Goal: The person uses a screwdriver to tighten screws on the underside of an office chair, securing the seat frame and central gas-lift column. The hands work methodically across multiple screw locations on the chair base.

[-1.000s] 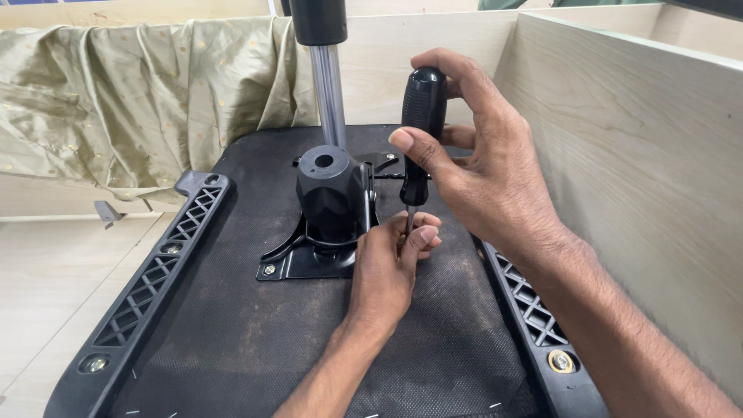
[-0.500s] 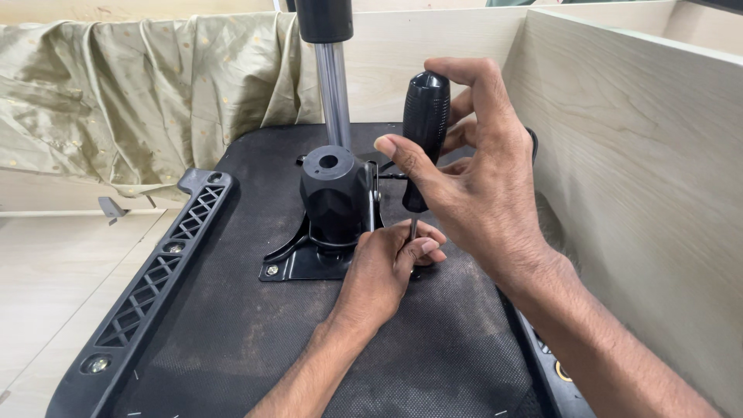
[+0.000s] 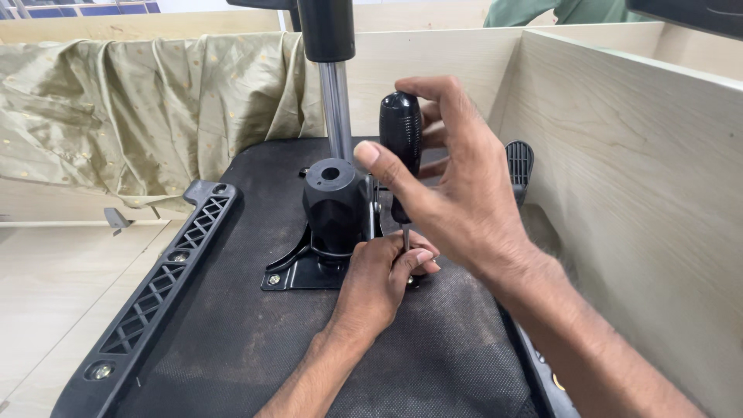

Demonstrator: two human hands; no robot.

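Note:
An upturned black chair seat (image 3: 232, 340) lies on the bench. A black metal mechanism plate (image 3: 298, 271) with a round hub (image 3: 333, 197) is mounted on it. My right hand (image 3: 457, 193) grips the black handle of a screwdriver (image 3: 400, 131), held upright with its thin shaft pointing down at the plate's right side. My left hand (image 3: 379, 282) rests on the seat, and its fingertips pinch the shaft near the tip. The tip and whatever it meets are hidden by my fingers. A silver screw (image 3: 273, 279) shows in the plate's front left corner.
A chrome gas-lift column (image 3: 337, 108) with a black sleeve rises behind the hub. Black lattice armrest brackets (image 3: 166, 279) run along the seat's left edge. Wooden partition walls (image 3: 635, 178) close in the right and back. Olive cloth (image 3: 131, 108) drapes over the back left.
My right hand's fingers have shifted around the screwdriver handle, as in turning it. My left hand stays at the shaft. The view has drifted slightly.

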